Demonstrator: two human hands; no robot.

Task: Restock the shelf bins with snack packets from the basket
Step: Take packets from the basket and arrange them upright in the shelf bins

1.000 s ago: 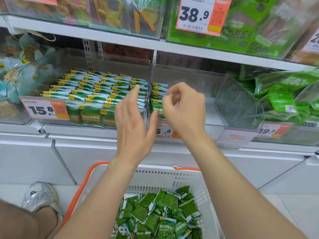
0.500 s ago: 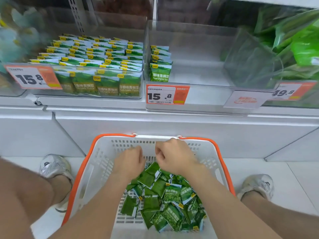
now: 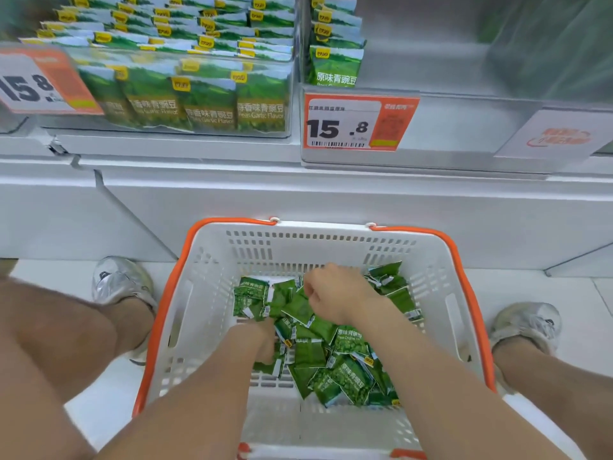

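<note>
Both hands are down inside the white basket [image 3: 212, 293] with the orange rim, which sits on the pale floor [image 3: 580, 310] in front of the shelf, between the person's two silver shoes [image 3: 122, 280]. Loose green snack packets [image 3: 348, 376] lie in a jumbled heap across the basket's bottom, mostly toward its right side. The left hand [image 3: 263, 340] is pushed into the near left edge of the heap, knuckles up, with its fingers buried among the packets, so I cannot tell whether it has hold of any. The right hand [image 3: 335, 293] rests on top of the heap farther back, its fingers curled downward against the packets; whether they are actually pinching one is hidden beneath the hand. Above, on the shelf, the left clear bin [image 3: 288, 104] is packed with upright rows of green garlic-flavour pea packets [image 3: 205, 104], and an orange price tag [image 3: 39, 84] reading 15.8 is fixed to its front. Just beside it, the right clear bin [image 3: 464, 131] holds a single row of original-flavour packets [image 3: 335, 66] standing against its left wall, with another 15.8 tag [image 3: 358, 122] on its front lip. A bare knee [image 3: 49, 327] shows at the left.
</note>
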